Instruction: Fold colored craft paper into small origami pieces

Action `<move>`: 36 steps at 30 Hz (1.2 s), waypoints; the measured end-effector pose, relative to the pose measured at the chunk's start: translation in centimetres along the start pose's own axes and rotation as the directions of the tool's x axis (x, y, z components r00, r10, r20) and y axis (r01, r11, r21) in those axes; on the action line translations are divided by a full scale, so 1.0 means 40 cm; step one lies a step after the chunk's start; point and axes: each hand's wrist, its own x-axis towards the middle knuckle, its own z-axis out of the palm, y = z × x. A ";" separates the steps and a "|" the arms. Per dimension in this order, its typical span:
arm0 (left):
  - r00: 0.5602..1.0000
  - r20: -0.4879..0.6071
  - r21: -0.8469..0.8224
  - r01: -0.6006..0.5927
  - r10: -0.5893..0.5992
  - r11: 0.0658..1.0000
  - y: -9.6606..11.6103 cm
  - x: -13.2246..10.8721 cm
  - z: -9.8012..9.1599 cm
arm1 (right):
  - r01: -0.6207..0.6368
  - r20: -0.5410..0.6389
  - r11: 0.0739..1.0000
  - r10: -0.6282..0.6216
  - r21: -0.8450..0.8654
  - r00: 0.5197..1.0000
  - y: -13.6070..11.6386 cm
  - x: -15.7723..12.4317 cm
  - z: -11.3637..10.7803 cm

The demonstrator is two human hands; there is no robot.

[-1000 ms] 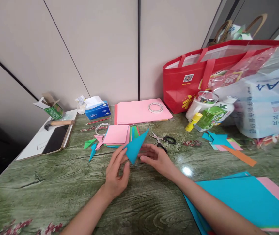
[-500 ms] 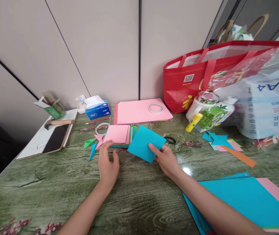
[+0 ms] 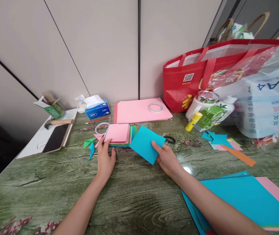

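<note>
A square of blue paper point(image 3: 143, 142) is pinched by its right side in my right hand point(image 3: 167, 160), thumb on top and fingers underneath. It is held tilted above the table. To its left lies a stack of coloured paper squares point(image 3: 117, 133), pink on top, with green and other edges showing. My left hand point(image 3: 105, 161) is at the stack's front left corner, fingers at its edge and thumb apart. Left of the stack lie folded paper pieces: a green one point(image 3: 89, 143), a blue one point(image 3: 91, 151) and a partly covered pink one. Black-handled scissors point(image 3: 170, 140) lie behind my right hand, their blades hidden.
Large blue sheets point(image 3: 242, 199) lie at front right, beneath my right forearm. Paper scraps point(image 3: 219, 139), a glue stick point(image 3: 193, 121) and a red bag point(image 3: 178, 81) stand or lie beyond. Pink sheets point(image 3: 134, 111) and a tissue box point(image 3: 97, 111) are behind; a hammer point(image 3: 61, 122) is left.
My left hand has shifted slightly left and its fingers have come against the stack's left corner. The blue square in my right hand has turned a little and moved slightly right.
</note>
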 end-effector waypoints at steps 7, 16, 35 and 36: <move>0.999 0.038 -0.004 -0.010 0.010 1.000 -0.012 0.003 0.004 | -0.004 -0.028 0.992 0.007 0.128 1.000 -0.012 0.009 -0.005; 0.996 0.086 -0.026 -0.011 0.014 1.000 -0.012 0.008 0.002 | -0.025 -0.050 0.985 0.034 0.168 0.998 -0.015 0.012 -0.008; 0.992 0.108 -0.065 -0.065 0.072 0.996 0.007 -0.002 0.003 | -0.023 -0.029 0.992 0.026 0.121 0.999 -0.017 0.007 -0.006; 0.992 0.103 -0.064 -0.067 0.074 0.996 0.013 -0.003 0.000 | -0.017 -0.002 0.995 0.017 0.098 1.000 -0.017 0.004 -0.005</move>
